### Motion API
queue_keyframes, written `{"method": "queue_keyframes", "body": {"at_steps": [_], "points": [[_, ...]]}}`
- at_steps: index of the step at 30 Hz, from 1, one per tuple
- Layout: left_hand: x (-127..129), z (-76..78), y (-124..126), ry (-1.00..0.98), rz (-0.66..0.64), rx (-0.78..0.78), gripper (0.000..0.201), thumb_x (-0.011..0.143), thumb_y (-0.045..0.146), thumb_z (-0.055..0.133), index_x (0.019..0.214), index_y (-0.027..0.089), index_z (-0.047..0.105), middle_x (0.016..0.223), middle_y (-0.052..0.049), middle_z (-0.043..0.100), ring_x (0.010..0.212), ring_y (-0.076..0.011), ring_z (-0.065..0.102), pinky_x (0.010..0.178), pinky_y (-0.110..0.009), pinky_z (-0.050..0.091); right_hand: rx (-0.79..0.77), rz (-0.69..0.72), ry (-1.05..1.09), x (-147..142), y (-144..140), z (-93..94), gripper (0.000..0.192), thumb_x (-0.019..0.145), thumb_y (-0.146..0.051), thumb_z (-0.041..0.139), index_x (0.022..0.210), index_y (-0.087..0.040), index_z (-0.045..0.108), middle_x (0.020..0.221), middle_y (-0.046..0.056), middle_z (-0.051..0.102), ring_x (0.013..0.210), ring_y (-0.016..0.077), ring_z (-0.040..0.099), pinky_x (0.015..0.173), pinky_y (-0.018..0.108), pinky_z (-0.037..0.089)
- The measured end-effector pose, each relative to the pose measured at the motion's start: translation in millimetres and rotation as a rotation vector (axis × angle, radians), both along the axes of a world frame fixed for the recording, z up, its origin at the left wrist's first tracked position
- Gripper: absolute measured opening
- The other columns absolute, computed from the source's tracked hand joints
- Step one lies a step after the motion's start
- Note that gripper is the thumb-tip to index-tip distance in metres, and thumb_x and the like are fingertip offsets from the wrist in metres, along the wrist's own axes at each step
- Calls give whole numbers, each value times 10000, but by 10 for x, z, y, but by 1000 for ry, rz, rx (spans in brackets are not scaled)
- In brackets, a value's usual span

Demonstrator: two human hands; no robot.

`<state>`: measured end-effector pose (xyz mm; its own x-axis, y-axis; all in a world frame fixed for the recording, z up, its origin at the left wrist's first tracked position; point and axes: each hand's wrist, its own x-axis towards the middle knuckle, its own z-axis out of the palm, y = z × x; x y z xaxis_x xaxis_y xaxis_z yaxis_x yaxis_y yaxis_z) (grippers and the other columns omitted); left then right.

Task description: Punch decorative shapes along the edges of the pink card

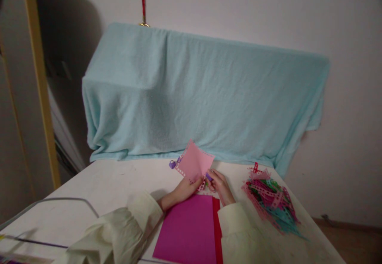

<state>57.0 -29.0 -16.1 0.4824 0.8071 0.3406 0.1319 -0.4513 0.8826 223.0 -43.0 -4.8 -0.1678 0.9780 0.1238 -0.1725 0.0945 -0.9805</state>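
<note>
Towel [205, 97] hides whatever bulky thing lies beneath.

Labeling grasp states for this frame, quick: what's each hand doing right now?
Left hand: closed, holding the pink paper sheet by its punched edge.
Right hand: closed on a small purple punch at the sheet's lower corner.

Teal blanket [205, 97] fully hides whatever it covers. Small purple tool [209, 176] in right grip [220, 186] mostly hidden by fingers and pink sheet [195, 162]. Magenta paper [189, 230] below both grips cut off by bottom edge. Strip pile [270, 200] right of grips too tangled to count.
</note>
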Motion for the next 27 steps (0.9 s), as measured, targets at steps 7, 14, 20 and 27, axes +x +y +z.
{"method": "queue_keyframes", "body": {"at_steps": [7, 14, 20, 27], "points": [[-6, 44, -26, 6, 4, -12, 454, 952, 481, 339, 1037, 143, 631, 1011, -65, 668, 910, -184, 586, 887, -280, 431, 3, -3, -7, 3, -14, 2, 306, 887, -457, 544, 760, -179, 529, 582, -39, 483, 421, 71, 340, 408, 226, 225], [3, 151, -79, 32, -34, -18, 518, 954, 509, 301, 992, 135, 658, 920, -60, 679, 849, -182, 591, 857, -281, 442, 2, 1, 1, 1, -17, 7, 304, 887, -450, 547, 748, -180, 524, 587, -40, 481, 425, 71, 341, 409, 225, 229], [10, 118, -66, 24, -32, -22, 519, 949, 521, 309, 977, 132, 652, 895, -62, 674, 833, -178, 587, 832, -272, 448, 0, 6, 0, -4, -9, 4, 301, 886, -449, 547, 750, -181, 524, 579, -44, 466, 425, 70, 336, 410, 224, 224], [9, 105, -60, 49, -20, -13, 506, 957, 497, 301, 975, 140, 660, 917, -56, 680, 831, -176, 583, 829, -269, 442, 4, 6, -6, -9, -14, 22, 307, 884, -457, 546, 752, -180, 532, 572, -43, 462, 427, 71, 332, 413, 224, 222]]}}
